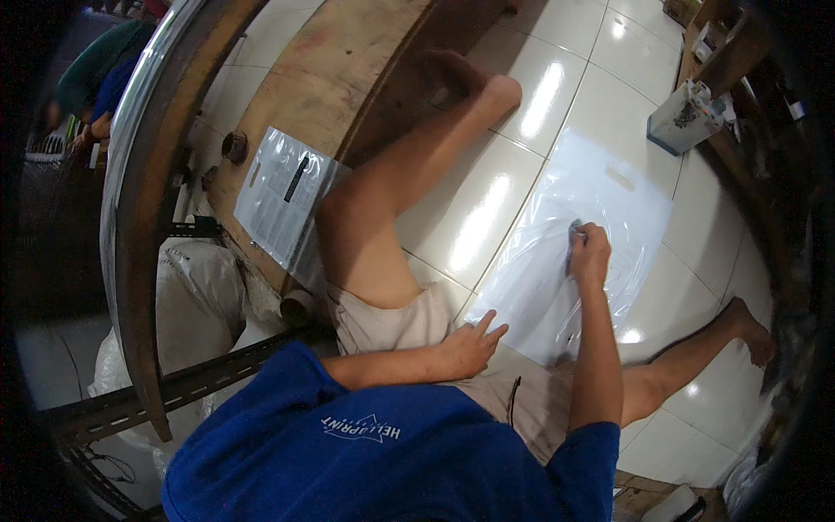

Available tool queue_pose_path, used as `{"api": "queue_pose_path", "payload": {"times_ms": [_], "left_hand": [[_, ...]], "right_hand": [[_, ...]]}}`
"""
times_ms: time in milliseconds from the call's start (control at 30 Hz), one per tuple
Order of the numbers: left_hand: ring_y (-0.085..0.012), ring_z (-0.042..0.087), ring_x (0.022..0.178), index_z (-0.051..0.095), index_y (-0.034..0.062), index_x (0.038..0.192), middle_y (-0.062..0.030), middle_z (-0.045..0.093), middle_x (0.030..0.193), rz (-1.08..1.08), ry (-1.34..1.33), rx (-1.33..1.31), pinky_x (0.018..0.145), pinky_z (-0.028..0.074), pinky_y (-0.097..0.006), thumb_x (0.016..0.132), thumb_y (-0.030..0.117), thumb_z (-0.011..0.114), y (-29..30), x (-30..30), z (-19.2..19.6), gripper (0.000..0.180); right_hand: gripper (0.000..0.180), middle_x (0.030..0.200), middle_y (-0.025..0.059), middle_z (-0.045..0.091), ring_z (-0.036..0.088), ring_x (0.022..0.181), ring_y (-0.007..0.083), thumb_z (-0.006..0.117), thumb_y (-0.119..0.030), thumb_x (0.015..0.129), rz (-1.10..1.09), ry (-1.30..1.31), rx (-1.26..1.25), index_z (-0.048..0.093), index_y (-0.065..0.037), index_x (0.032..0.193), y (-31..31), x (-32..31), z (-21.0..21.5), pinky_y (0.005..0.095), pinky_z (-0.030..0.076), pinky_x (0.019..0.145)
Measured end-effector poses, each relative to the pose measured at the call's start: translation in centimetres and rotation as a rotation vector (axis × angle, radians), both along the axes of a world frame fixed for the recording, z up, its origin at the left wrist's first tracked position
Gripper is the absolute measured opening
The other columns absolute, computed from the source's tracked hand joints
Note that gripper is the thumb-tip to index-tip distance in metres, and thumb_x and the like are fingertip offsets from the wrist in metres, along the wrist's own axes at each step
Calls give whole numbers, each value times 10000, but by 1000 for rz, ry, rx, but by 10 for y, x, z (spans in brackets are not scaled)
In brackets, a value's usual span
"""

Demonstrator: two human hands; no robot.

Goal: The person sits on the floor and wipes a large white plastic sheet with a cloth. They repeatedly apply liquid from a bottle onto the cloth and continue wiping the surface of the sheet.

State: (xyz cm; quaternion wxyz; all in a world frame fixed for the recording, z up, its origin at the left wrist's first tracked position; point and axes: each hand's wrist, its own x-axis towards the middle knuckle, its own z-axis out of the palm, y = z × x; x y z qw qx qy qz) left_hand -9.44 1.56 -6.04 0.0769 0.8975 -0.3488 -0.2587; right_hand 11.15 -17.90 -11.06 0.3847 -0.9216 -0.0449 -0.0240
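A white plastic bag (pixel 639 213) with a cut-out handle slot lies flat on the tiled floor between my legs. Its surface is wrinkled near my right hand (pixel 590 252), whose fingers are closed on a small greyish wad (pixel 575 225). The wad touches the bag; I cannot tell whether it is cloth or something else. My left hand (pixel 472 348) rests over my lap beside the bag's near-left edge, fingers apart and holding nothing. Another plastic bag (pixel 283 200), whitish with a dark printed strip, lies on the wooden board to the left, partly behind my knee.
A long wooden board (pixel 296 96) runs along my left. Nearer stands a curved wooden post (pixel 139 200) and a perforated metal bar (pixel 196 383). A stained square container (pixel 683 117) stands at the far right. Another person (pixel 113 74) is at the far left.
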Motion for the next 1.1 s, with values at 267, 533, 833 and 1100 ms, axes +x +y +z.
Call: {"api": "queue_pose_path", "payload": {"times_ms": [267, 533, 833, 1100], "left_hand": [[-417, 372, 1277, 603, -61, 1163, -184, 436, 1400, 82, -49, -33, 957, 458, -419, 837, 339, 617, 0, 2, 12, 516], [-327, 435, 1228, 566, -92, 1155, -208, 477, 1331, 115, 12, -286, 1000, 395, -389, 808, 294, 634, -6, 7, 20, 523], [-339, 409, 1246, 580, -79, 1151, -215, 481, 1330, 14, 36, -189, 968, 412, -399, 822, 322, 617, -4, -1, 5, 520], [-336, 404, 1253, 627, -33, 1118, -218, 479, 1338, -29, 62, -109, 937, 424, -417, 842, 355, 587, -6, 3, 7, 477]], "right_hand": [[187, 791, -17, 518, 425, 671, 57, 596, -101, 867, -47, 842, 664, 542, -58, 1040, -20, -81, 50, 203, 346, 602], [105, 832, 3, 565, 504, 690, 94, 521, -27, 895, 45, 518, 694, 543, -43, 997, -25, -135, 7, 250, 435, 611], [277, 1100, 200, 579, 582, 1001, 381, 675, -50, 771, 239, 233, 15, 578, 3, 1025, 13, -168, 35, 423, 482, 863], [204, 1098, 187, 571, 590, 941, 378, 652, -86, 798, 307, 134, -141, 588, -34, 985, 17, -168, 37, 437, 515, 769]]}}
